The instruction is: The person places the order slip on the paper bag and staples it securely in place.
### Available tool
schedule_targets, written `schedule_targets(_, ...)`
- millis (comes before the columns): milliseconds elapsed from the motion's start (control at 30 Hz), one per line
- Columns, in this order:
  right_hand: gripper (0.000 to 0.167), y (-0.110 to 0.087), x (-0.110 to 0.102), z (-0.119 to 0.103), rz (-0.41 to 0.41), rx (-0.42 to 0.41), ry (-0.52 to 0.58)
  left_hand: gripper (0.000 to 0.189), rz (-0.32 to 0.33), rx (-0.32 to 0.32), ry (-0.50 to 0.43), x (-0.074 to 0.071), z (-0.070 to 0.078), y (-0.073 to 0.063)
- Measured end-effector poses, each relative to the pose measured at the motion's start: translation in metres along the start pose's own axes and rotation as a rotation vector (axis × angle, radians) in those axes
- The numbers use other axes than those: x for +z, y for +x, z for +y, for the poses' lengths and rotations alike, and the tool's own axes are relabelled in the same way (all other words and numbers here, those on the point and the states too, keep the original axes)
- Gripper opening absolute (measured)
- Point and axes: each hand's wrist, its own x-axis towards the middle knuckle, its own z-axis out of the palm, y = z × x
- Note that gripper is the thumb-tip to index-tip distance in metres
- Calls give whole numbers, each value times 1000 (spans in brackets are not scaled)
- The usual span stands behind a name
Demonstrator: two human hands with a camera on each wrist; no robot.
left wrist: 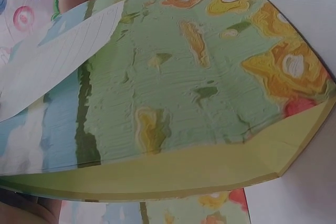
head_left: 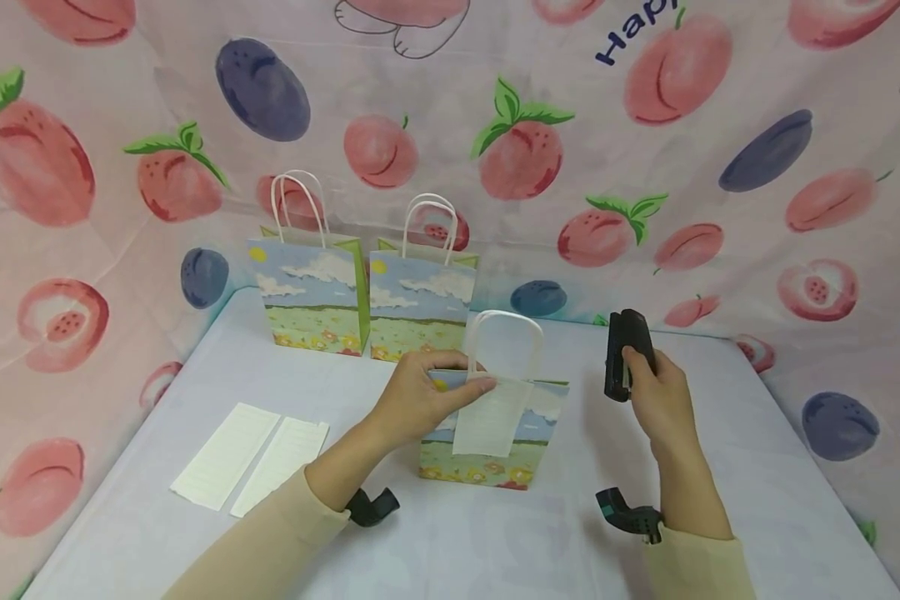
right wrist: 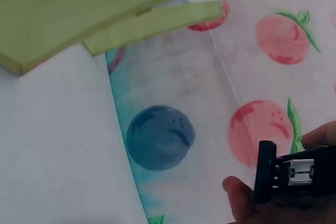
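My left hand (head_left: 412,396) pinches the top edge of a small paper gift bag (head_left: 476,473) printed with sky and flowers, thumb in front. Under that thumb a white paper slip (head_left: 487,429) hangs down the bag's face, below the white handle. The left wrist view shows the bag's flowery front (left wrist: 173,77) from close up, with the lined slip (left wrist: 63,56) lying against it. Off to the right, my right hand (head_left: 666,404) grips a black stapler (head_left: 630,354), raised and apart from the bag. Its metal end (right wrist: 301,172) shows in the right wrist view.
Two matching gift bags, a left one (head_left: 315,287) and a right one (head_left: 422,292), stand upright at the back near the fruit-print cloth (head_left: 450,100). Two white paper slips, one (head_left: 227,454) beside another (head_left: 283,458), lie on the white table (head_left: 555,550) at left.
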Motion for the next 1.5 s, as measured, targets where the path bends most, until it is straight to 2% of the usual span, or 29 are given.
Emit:
schedule_targets(233, 75, 11, -3, 17, -100, 48, -148, 9, -7, 15, -4, -1, -1, 1)
schedule_targets(733, 72, 28, -2, 47, -145, 89, -323, 9, -7, 19, -7, -2, -1, -1)
schedule_targets(1500, 70, 37, 8, 73, -189, 144, -431, 6, -11, 37, 57, -4, 0, -1)
